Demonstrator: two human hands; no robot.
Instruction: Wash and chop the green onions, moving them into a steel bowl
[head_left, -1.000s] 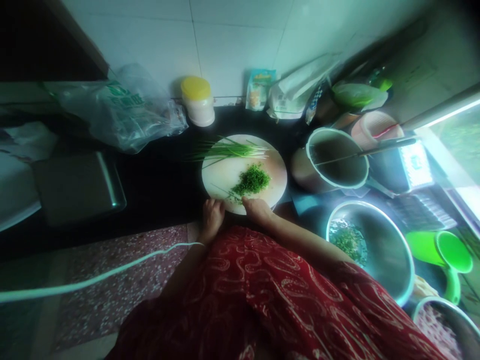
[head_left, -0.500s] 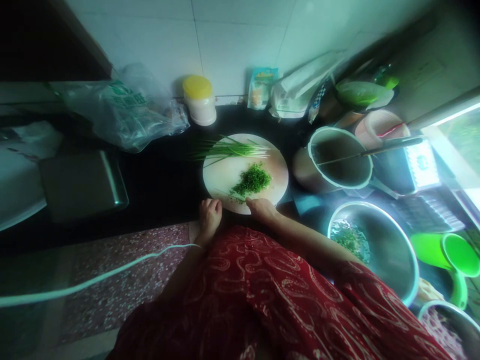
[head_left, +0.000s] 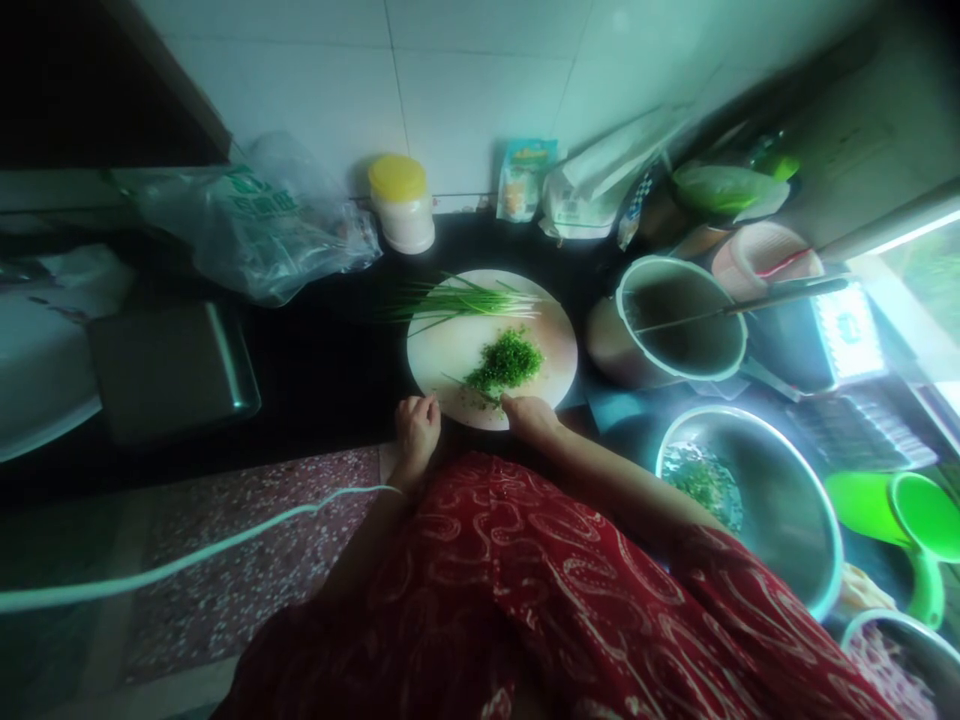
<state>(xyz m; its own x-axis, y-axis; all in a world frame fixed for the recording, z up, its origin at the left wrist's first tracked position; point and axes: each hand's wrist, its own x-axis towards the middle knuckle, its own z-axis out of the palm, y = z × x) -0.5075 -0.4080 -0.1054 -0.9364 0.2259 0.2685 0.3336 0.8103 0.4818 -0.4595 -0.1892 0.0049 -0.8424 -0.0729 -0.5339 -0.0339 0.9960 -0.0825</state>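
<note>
**Hands at the near rim of the chopping board**

Left hand: fingers curled loosely, gripping nothing, at the near-left rim of one round pale chopping board. One bundle of long green chives lies across the far side, long axis left-right, tips pointing left. One heap of chopped greens at centre. Right hand: fingertips on the near rim; grip cannot be told.

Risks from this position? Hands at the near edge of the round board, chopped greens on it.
1. The round cutting board seems to overhang the counter's near edge where the left hand and right hand sit; a nudge could tip it.
2. The chopped greens are loosely piled close to the right hand; a sweep may scatter them onto the dark counter.
3. The uncut green stalks stick out past the board's far left rim and could slide off.
</note>
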